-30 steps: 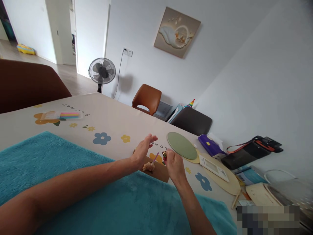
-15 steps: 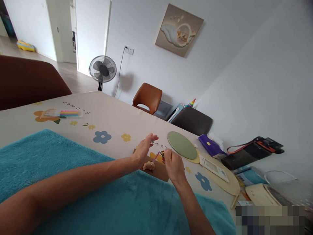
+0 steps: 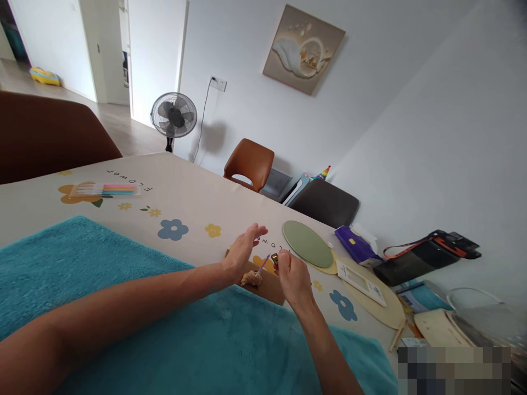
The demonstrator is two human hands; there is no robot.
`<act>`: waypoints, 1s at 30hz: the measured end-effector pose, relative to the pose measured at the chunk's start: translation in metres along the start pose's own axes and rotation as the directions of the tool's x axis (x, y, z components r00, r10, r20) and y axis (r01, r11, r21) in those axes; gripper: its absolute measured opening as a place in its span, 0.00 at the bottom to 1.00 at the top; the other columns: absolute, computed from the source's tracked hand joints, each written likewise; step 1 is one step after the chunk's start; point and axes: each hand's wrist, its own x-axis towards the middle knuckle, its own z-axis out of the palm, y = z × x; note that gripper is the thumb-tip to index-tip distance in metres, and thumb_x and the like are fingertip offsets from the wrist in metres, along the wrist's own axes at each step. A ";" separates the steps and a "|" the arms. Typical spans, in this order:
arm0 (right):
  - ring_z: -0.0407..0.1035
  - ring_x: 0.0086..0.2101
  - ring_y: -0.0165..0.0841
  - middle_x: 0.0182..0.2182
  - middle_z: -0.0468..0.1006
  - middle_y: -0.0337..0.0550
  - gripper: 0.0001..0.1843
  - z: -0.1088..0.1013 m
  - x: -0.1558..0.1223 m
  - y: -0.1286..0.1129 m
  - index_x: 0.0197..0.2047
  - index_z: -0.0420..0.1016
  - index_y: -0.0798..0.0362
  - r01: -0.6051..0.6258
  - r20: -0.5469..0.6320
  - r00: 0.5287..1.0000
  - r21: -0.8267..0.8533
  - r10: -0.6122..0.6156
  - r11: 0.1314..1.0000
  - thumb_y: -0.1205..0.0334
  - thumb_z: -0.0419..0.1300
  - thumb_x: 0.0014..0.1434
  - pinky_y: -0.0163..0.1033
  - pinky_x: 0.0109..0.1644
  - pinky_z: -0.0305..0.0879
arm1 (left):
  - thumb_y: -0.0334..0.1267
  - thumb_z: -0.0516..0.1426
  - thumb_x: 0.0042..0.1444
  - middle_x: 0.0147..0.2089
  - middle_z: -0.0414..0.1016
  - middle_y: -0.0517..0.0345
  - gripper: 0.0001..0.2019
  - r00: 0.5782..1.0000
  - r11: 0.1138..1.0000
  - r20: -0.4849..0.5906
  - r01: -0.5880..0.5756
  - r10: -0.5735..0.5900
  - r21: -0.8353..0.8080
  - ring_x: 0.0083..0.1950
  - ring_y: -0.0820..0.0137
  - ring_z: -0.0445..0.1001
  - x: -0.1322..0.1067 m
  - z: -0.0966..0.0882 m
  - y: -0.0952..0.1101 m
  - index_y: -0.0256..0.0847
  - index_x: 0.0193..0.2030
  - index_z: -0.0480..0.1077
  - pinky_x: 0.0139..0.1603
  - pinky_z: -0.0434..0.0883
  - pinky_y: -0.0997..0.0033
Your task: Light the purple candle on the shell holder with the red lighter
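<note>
A thin purple candle (image 3: 264,263) stands tilted in a small light-brown lump (image 3: 251,278) that looks like a piece of bread or pastry. The lump rests on a brown board or flat cardboard (image 3: 269,289). My right hand (image 3: 293,276) is closed around a lighter (image 3: 275,258), whose metal top points toward the candle's tip, a little apart from it. I cannot make out a flame. On the other side of the candle, my left hand (image 3: 244,249) is held up, fingers stretched out, with nothing in it.
A teal towel (image 3: 197,334) covers the near table edge. Packed colored candles (image 3: 106,190) lie at the far left. To the right are a green round mat (image 3: 308,244), a purple tissue pack (image 3: 356,245), a white frame-like card (image 3: 361,282) and a black bottle (image 3: 411,260).
</note>
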 end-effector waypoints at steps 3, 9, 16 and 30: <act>0.60 0.21 0.32 0.16 0.66 0.40 0.21 -0.004 0.000 -0.001 0.18 0.57 0.50 -0.017 -0.034 0.999 0.185 0.023 0.983 0.50 0.42 0.59 0.36 0.26 0.53 | 0.54 0.47 0.59 0.57 0.71 0.50 0.23 1.000 1.000 0.000 -0.001 0.001 0.005 0.61 0.58 0.64 0.000 0.000 0.000 0.41 0.48 0.72 0.60 0.60 0.61; 0.54 0.15 0.28 0.11 0.59 0.36 0.26 -0.012 -0.005 -0.011 0.19 0.61 0.52 -0.182 0.040 0.981 0.494 0.187 0.850 0.42 0.44 0.58 0.34 0.19 0.52 | 0.55 0.47 0.58 0.57 0.71 0.50 0.24 1.000 1.000 0.001 -0.011 0.011 0.014 0.62 0.58 0.63 0.001 -0.001 -0.001 0.41 0.48 0.72 0.60 0.59 0.61; 0.51 0.10 0.25 0.09 0.59 0.34 0.24 -0.072 0.015 -0.031 0.21 0.64 0.54 -0.240 0.098 0.966 0.682 0.238 0.691 0.42 0.49 0.55 0.32 0.14 0.47 | 0.55 0.46 0.58 0.57 0.71 0.50 0.24 1.000 1.000 -0.001 -0.016 0.016 0.026 0.62 0.58 0.63 0.001 0.001 0.005 0.41 0.48 0.72 0.60 0.59 0.60; 0.50 0.11 0.24 0.10 0.58 0.34 0.25 -0.133 -0.005 -0.009 0.17 0.61 0.51 -0.241 -0.117 0.915 0.611 0.387 0.754 0.49 0.44 0.61 0.33 0.14 0.46 | 0.50 0.46 0.59 0.56 0.71 0.45 0.20 0.998 0.998 -0.011 -0.057 0.057 -0.011 0.62 0.61 0.64 0.006 0.002 0.021 0.38 0.44 0.71 0.58 0.62 0.61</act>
